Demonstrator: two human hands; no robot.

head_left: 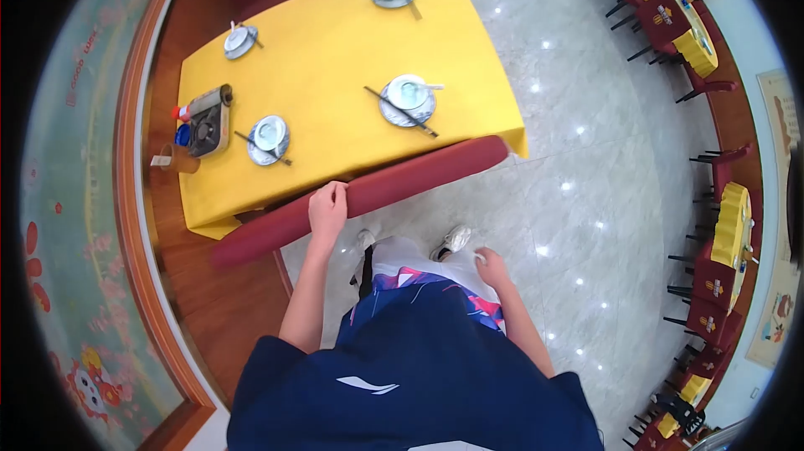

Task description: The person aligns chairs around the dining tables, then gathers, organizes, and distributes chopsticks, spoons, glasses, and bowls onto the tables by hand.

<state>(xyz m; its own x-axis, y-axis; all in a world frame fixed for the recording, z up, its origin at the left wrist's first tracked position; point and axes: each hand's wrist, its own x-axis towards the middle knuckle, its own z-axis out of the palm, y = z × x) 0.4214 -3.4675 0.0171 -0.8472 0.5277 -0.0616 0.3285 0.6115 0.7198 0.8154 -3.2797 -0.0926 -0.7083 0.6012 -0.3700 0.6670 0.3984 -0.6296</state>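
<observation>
My left hand (328, 207) is at the top edge of a dark red padded bench backrest (427, 173), its fingers curled against it. The backrest runs along the near side of a table with a yellow tablecloth (327, 74). Lower and to the right, my right hand (492, 268) hangs beside my white trousers, fingers bent together. A small whitish bit shows at its fingertips, too small to name. Closest to my left hand on the table is a place setting with a blue-and-white plate (258, 152), a bowl and dark chopsticks.
Another setting with a plate (408, 114) lies near the right corner, two more at the far side. A portable gas stove (209, 128) stands at the left by the wooden wall ledge. Grey tiled floor (578, 166) extends right, towards tables with red chairs (666, 15).
</observation>
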